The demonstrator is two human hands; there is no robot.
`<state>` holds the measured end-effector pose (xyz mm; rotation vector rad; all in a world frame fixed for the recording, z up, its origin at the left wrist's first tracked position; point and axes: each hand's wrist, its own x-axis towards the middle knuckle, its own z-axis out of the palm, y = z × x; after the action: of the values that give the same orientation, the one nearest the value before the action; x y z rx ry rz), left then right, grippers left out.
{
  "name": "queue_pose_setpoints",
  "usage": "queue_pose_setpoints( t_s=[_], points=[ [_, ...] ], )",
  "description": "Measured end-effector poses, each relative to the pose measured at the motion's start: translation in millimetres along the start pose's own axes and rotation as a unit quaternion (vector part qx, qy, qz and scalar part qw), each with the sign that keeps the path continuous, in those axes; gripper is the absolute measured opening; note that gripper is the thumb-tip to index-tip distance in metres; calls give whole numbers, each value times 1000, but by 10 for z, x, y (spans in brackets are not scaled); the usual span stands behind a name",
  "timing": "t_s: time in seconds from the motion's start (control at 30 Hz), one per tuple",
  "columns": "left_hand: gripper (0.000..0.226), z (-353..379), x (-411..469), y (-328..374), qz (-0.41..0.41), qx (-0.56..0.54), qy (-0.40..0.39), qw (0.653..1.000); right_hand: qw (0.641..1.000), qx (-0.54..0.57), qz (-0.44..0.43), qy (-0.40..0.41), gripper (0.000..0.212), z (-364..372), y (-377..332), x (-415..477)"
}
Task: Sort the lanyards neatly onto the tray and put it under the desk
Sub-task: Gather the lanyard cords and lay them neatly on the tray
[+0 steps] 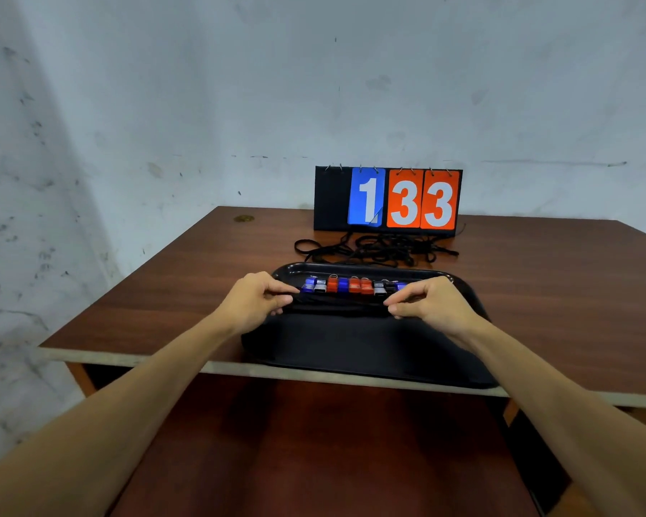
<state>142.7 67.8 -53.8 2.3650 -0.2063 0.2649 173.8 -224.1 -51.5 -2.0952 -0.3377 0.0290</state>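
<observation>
Two bare forearms (146,386) come in from the 7 and 5 o'clock corners and reach forward over the near edge of the brown wooden surface (165,292). A black tray (351,352) lies at 12 o'clock from the person. Its near rim sits at the near edge of the surface, and the right near corner goes slightly over it.

The lanyards (351,286) are in the far half of the tray, with their blue, silver, red and black clips side by side in one row from 9 to 3 o'clock. The left hand (256,302) is at the 9 o'clock end of this row and the right hand (433,305) at the 3 o'clock end. On both hands the fingers (282,302) are curled, with thumb and fingertips pressed together on the dark band of straps just at the 6 o'clock side of the clips. The straps are black on the black tray, so the exact grip is hard to see.

At 12 o'clock beyond the tray, loose black cords (381,250) lie tangled on the surface, outside the rim. Behind them stands a flip score board (388,197) with a blue 1 and two orange 3s, in front of a stained pale wall (314,87).
</observation>
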Motion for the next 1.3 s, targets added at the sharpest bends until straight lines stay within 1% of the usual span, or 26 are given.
queue_pose_setpoints(
  t_s=[0.07,0.17,0.27,0.33,0.43,0.53,0.7,0.77,0.83,0.93,1.03,1.1,1.17,1.3],
  points=[
    [23,5,23,-37,-5,49,-1,999,999,-45,-4,2,11,19,25,34],
    [25,23,84,-90,-23,57,14,998,994,-104,-38,23,11,59,56,77],
    [31,77,155,-106,-3,128,7,992,980,-176,-88,43,14,124,112,95],
    [34,114,186,-102,14,173,2,985,971,-203,-111,51,13,148,162,105],
    [44,127,223,-130,3,183,4,983,963,-219,-145,54,11,156,223,113],
    [49,123,260,-171,-17,198,-16,980,960,-223,-160,52,11,174,241,109],
    [42,153,312,-132,-20,268,-58,961,959,-229,-162,47,11,175,231,107],
    [37,170,307,-109,-12,284,-53,957,958,-236,-158,47,11,174,233,104],
    [33,166,264,-106,8,293,-31,956,957,-243,-152,47,10,173,233,98],
    [25,115,188,-152,35,273,-2,961,954,-257,-149,46,11,148,234,96],
    [13,72,132,-172,32,230,-10,973,954,-264,-137,46,13,132,233,86],
    [8,85,105,-166,28,199,-9,980,960,-245,-121,53,16,128,243,82],
    [8,110,79,-151,17,157,14,987,967,-226,-105,59,17,123,246,69],
    [15,151,67,-127,-3,114,45,992,964,-237,-93,70,10,130,246,62]
  ],
)
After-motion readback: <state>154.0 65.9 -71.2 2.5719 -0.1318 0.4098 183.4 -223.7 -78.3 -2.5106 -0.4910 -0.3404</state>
